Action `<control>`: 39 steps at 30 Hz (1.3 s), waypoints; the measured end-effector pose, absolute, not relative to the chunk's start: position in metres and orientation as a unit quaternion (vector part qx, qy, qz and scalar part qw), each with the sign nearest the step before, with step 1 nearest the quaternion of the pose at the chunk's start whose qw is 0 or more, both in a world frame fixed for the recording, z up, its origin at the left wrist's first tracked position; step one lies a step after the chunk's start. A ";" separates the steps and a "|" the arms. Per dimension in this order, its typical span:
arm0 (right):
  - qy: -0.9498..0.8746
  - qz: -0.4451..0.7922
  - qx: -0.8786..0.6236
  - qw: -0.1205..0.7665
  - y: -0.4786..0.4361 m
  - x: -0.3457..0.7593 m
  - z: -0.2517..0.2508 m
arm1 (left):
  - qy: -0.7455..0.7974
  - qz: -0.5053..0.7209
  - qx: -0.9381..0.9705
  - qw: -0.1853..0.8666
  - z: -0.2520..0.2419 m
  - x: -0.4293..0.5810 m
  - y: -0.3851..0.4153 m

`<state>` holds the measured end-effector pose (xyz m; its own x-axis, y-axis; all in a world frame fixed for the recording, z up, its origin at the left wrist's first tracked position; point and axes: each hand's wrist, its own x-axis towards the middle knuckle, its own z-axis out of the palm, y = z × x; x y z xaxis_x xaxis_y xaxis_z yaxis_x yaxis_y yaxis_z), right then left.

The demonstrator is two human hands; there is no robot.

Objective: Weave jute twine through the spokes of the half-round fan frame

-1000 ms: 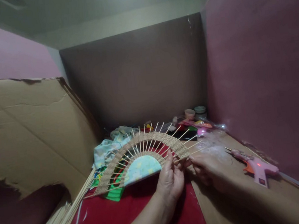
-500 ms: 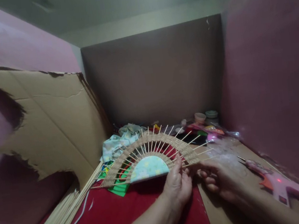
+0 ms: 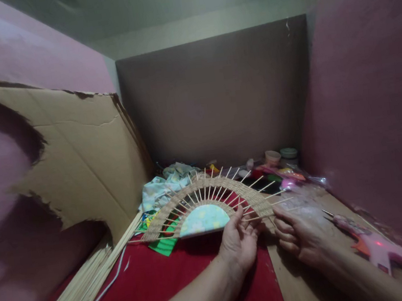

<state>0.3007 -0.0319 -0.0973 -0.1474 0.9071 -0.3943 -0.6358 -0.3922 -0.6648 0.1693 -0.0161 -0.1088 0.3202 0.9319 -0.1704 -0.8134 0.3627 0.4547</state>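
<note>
A half-round fan (image 3: 204,219) of thin pale sticks stands tilted up in front of me. Pale blue patterned cloth covers its centre, and a tan woven band (image 3: 223,182) arches across the sticks. My left hand (image 3: 239,244) grips the fan's lower right from below, thumb on the front and fingers behind. At the right end of the band, my right hand (image 3: 301,236) is closed in a pinch, with its fingers curled. It appears to hold a thin tan strand by the band's edge, though the fingers mostly hide it.
A pink glue gun (image 3: 378,245) with a red light lies at right, beside clear plastic (image 3: 301,206). Long pale sticks (image 3: 82,289) lie at left below torn cardboard (image 3: 86,151). Red cloth (image 3: 190,290) covers the near surface. Crumpled cloth (image 3: 158,190) and tubs (image 3: 272,157) sit behind.
My right hand has moved a little right and up from the fan's edge, its fingers now curled tighter. My left hand keeps its hold. The whole view has shifted slightly.
</note>
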 end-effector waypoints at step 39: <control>-0.161 0.701 -0.342 0.605 -0.016 0.315 -0.098 | 0.167 0.559 0.187 0.790 -0.100 0.136 0.010</control>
<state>0.3148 -0.0155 -0.0980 -0.0344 0.9582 -0.2840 -0.7381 -0.2160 -0.6392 0.1361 0.0097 -0.1003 0.3182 0.9464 -0.0550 -0.8219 0.3043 0.4815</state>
